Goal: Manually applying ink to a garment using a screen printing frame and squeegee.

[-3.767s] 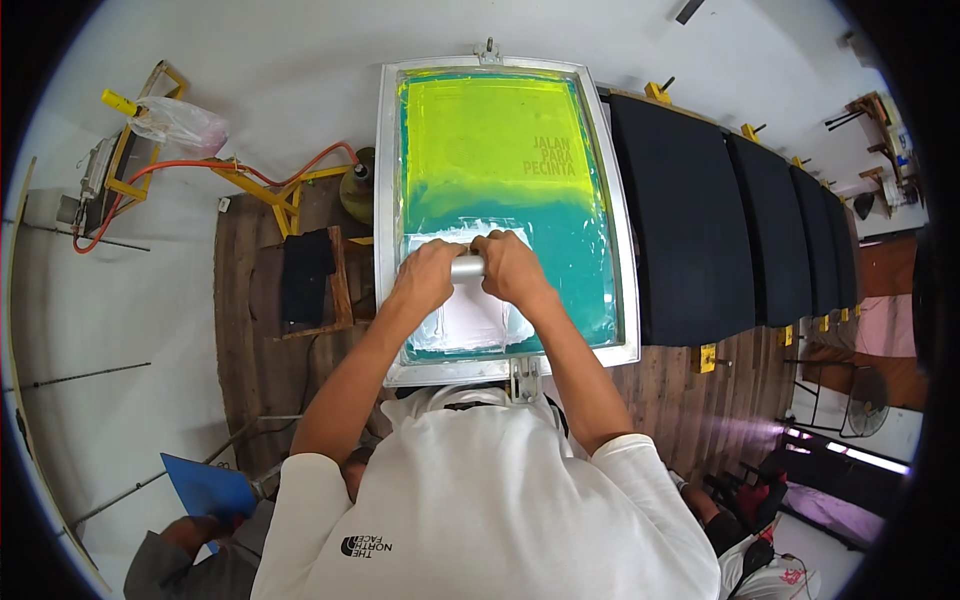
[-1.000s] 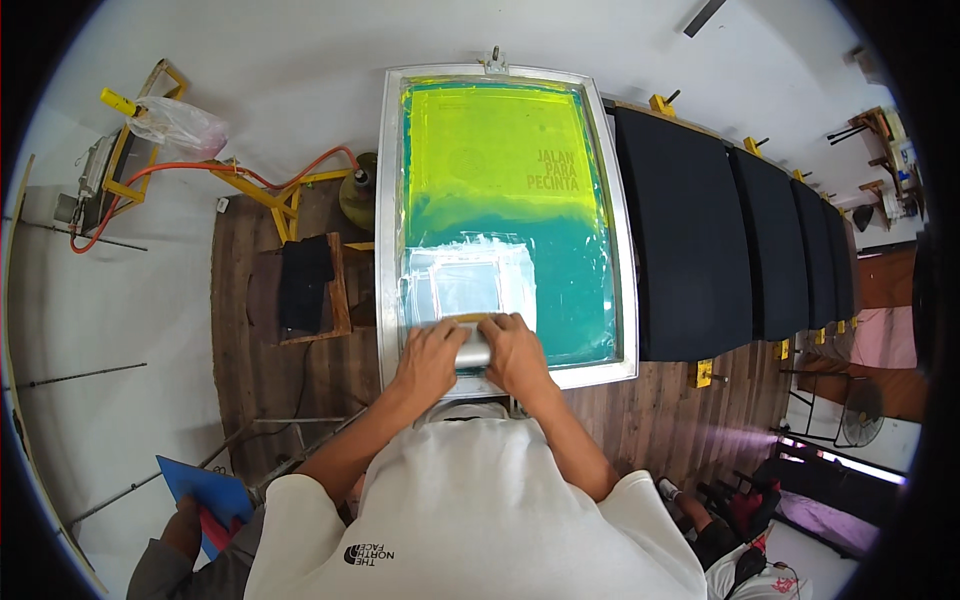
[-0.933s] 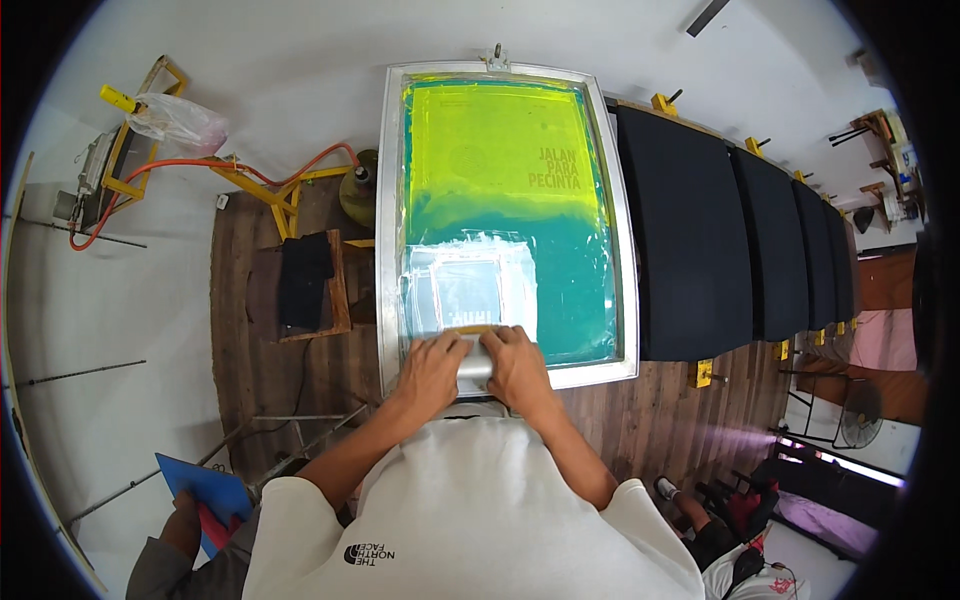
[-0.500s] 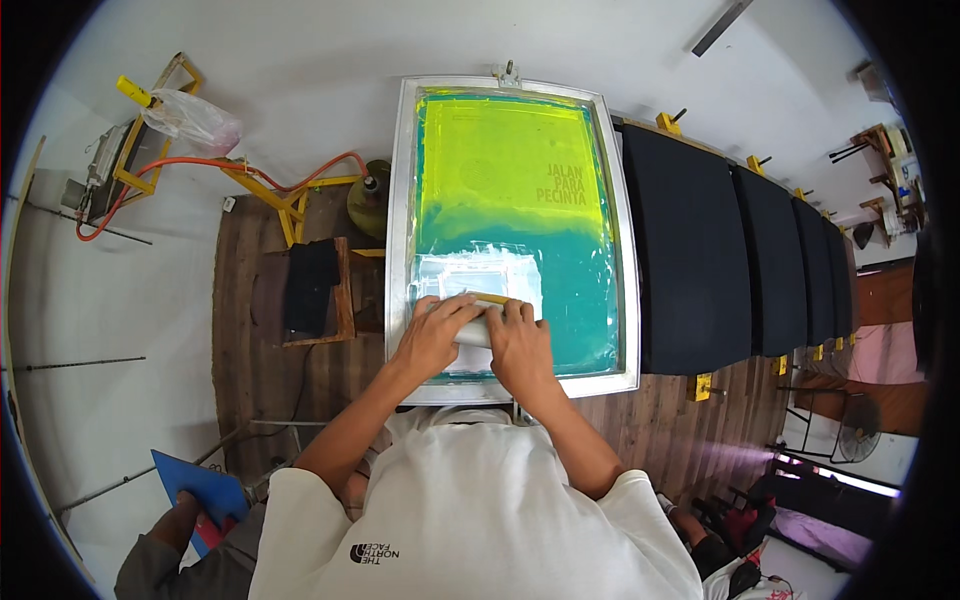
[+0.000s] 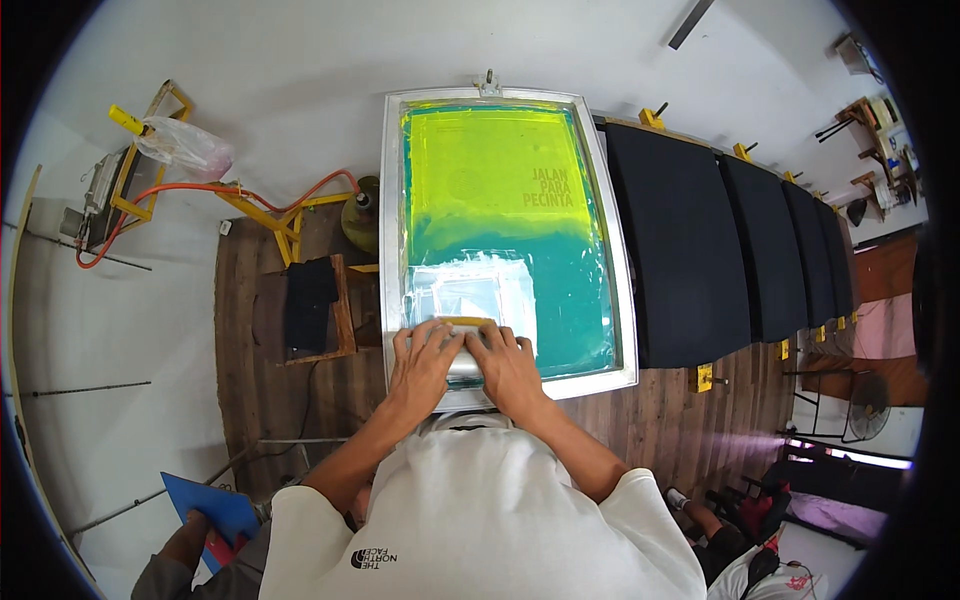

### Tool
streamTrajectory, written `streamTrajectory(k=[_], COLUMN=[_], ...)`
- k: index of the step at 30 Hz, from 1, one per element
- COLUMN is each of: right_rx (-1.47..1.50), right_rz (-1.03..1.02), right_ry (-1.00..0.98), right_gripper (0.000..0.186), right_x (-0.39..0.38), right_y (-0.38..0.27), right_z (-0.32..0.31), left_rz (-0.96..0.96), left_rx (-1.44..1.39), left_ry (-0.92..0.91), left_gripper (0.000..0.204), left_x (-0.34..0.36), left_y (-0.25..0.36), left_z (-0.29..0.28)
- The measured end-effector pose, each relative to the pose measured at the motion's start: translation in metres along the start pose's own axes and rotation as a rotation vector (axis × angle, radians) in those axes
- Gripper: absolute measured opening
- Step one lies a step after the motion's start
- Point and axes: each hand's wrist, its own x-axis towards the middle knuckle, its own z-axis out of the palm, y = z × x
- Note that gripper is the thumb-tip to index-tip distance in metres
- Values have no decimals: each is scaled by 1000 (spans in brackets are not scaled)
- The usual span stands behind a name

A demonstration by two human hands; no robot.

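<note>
A silk-screen frame with pale metal edges lies in front of me. Its mesh is yellow-green on the far part and teal on the near part. White ink is smeared around a pale rectangle at the near left. Both hands grip a squeegee with a yellowish upper edge, close to the near side of the frame. My left hand is closed over its left end, and my right hand over its right. The lower part of the squeegee is largely hidden by the fingers.
Black cloth-covered boards stand in a row to the right, with yellow brackets. At left are a dark round tank, an orange hose and a stool with black cloth. Another person holds a blue board at lower left.
My hands have drawn the squeegee toward me, down to the near edge of the frame. More of the white-smeared area shows beyond it.
</note>
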Motion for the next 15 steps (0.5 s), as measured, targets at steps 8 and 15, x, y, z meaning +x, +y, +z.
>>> streamTrajectory(k=[8,15], right_rx=[167,140], right_rz=[-143,-56], right_ry=[231,149], right_gripper=[68,75], right_x=[25,-2], right_y=[30,26], right_z=[26,26], left_rz=[10,48], left_rx=[341,183], left_ry=[125,86], left_gripper=[42,46], left_x=[27,5], left_y=[-2,10], left_z=[14,25])
